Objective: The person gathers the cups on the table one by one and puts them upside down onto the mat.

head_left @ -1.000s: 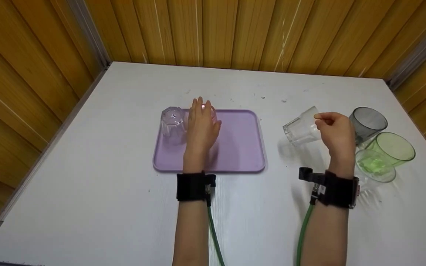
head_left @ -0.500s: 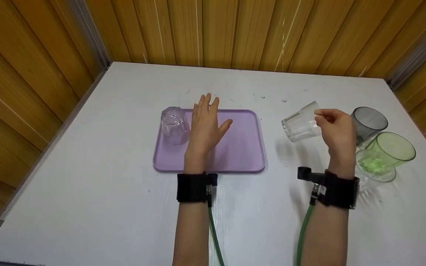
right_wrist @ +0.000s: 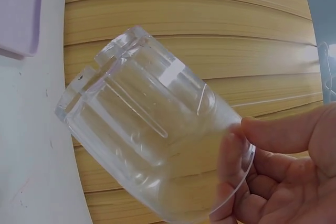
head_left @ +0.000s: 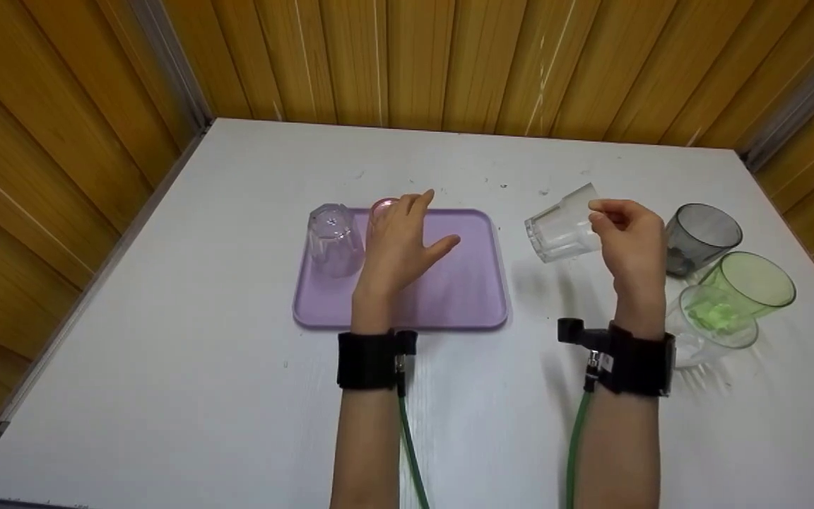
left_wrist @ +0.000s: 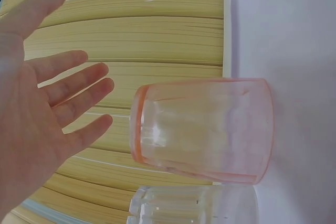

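Observation:
My right hand (head_left: 632, 237) pinches a clear glass (head_left: 561, 225) near its rim, thumb outside and fingertips inside, in the right wrist view. The glass hangs tilted above the table, its base pointing left. Over the purple tray (head_left: 460, 311) my left hand (head_left: 396, 247) is spread, thumb out to the right, holding nothing. A pink glass (left_wrist: 202, 129) stands upside down on the tray, apart from the left fingertips in the left wrist view; the hand partly hides it in the head view. Left of it stands an upturned clear glass (head_left: 334, 240).
At the right stand a grey glass (head_left: 700, 240), a green glass (head_left: 757, 283) and another clear glass (head_left: 704, 346), mouths up and close together. Wood-patterned panels (head_left: 414, 63) border the white table (head_left: 188, 283) at the back and sides.
My left hand has moved off the pink glass, its thumb spreading and its fingers shifting right. The right hand has raised the clear glass slightly and carried it left.

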